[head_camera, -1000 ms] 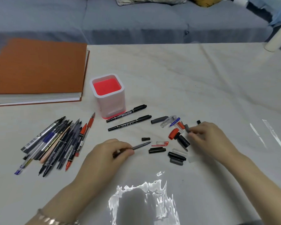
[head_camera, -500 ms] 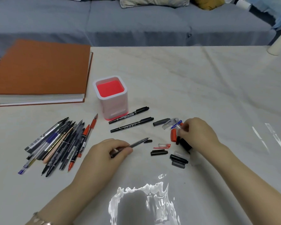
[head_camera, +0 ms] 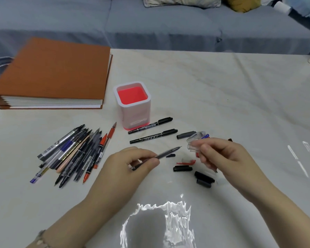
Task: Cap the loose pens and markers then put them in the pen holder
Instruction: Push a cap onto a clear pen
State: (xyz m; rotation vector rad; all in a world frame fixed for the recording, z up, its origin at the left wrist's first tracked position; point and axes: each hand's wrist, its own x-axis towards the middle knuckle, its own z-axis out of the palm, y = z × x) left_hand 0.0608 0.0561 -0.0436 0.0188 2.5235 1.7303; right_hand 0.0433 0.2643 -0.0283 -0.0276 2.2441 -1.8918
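Head view: my left hand [head_camera: 132, 163] pinches an uncapped grey pen [head_camera: 166, 153]; my right hand [head_camera: 220, 154] grips a clear cap [head_camera: 193, 144] just beyond its tip. The pen holder [head_camera: 134, 106] stands empty; a pile of pens [head_camera: 73, 153] waits.

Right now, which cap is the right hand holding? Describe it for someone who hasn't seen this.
Start at the pink pen holder. Right of it, the right hand pinches a cap facing the left hand's pen tip. It is clear; the caps on the table are black, grey or red.
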